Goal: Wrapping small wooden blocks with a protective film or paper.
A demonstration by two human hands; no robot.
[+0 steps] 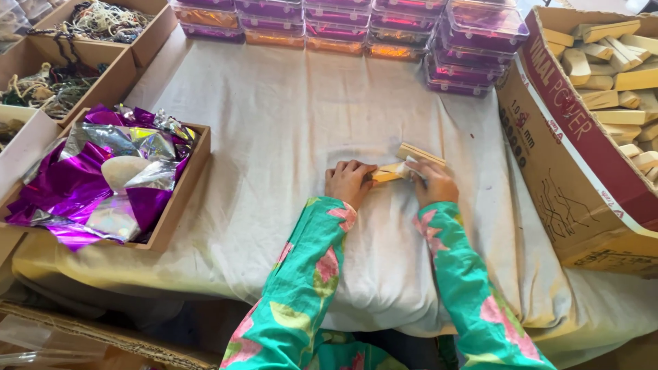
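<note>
Between the left hand (348, 181) and right hand (432, 183), both pinched shut on it, a small wooden block (388, 173) lay on the cloth-covered table (288, 123); it looked light and rigid, best gripped by its ends, another block (419, 154) just behind.

We saw a table draped in an off-white cloth (288, 130), creased, evenly lit by soft light. Behind the cloth stood stacked clear lidded boxes (356, 24). Left of it sat a shallow tray of purple and silver foil (103, 175); right of it, a cardboard carton of pale wooden blocks (582, 171).
</note>
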